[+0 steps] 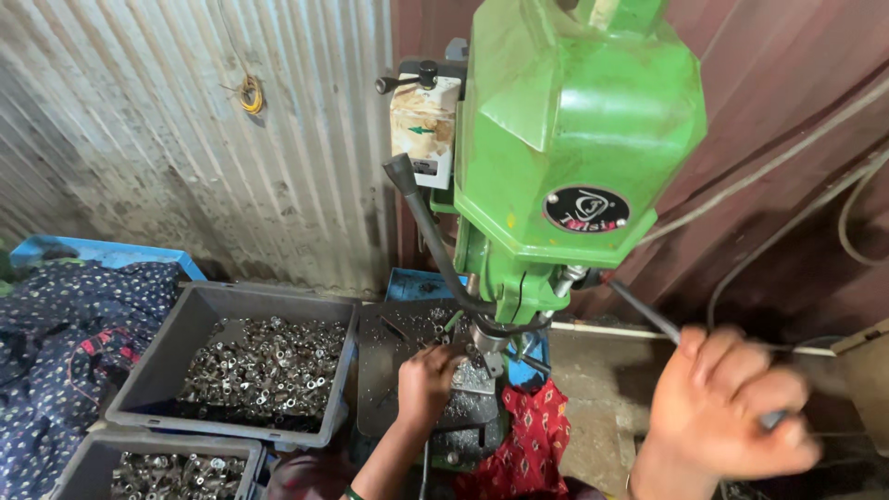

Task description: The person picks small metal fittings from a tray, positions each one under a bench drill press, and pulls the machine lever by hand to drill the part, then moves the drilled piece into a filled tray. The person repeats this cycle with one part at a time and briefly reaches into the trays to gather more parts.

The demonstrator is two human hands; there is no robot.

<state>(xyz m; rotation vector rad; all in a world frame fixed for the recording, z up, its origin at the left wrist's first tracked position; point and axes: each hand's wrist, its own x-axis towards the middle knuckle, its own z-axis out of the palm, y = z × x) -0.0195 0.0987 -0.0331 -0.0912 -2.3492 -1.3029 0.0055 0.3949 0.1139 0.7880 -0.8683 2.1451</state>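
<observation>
Green drill press (574, 157) fills mid-frame; right hand (732, 407), lower right, is clenched round its stiff steel lever (644, 313), best gripped at the end. Left hand (428, 381) pinches a small, likely slippery part on the swarf-strewn table (384, 370). Grey bins (241, 361) of nuts crowd lower left.

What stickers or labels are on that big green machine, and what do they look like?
Oval badge: on the front of the green drill press head, black with a red rim and pale lettering.
Worn plate: on the whitish box at the head's left side, rectangular, cream and rust-stained, with a small green arrow.
No screens or signs show. The grey bins of metal parts carry no label that shows.
</observation>
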